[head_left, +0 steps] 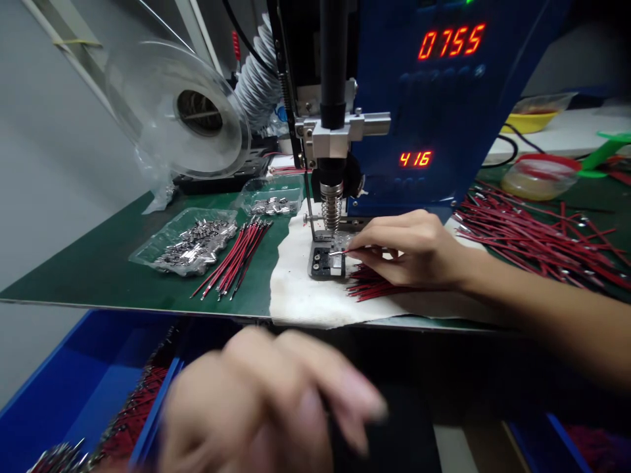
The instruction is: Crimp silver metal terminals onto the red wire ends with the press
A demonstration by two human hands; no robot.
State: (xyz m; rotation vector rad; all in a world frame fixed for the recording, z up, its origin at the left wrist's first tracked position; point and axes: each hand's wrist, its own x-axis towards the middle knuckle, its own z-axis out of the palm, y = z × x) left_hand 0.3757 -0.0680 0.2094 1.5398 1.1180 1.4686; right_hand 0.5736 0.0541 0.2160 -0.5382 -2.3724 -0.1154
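We judge this the loading step: our right hand (pixel 414 246) pinches a red wire (pixel 351 250) and lays its tip on the jig (pixel 326 261), directly under the weld head (pixel 331 197). Next it needs a steady seat there. Our left hand (pixel 266 407) hangs blurred, well below the jig near the blue bin (pixel 73 387); we cannot tell its grip.

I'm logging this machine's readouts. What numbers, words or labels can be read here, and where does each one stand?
"0755": upper red display on the blue machine front.
"416": lower red display on the same front.
Buttons under the upper display: markings too dark to read.
No other text legible.
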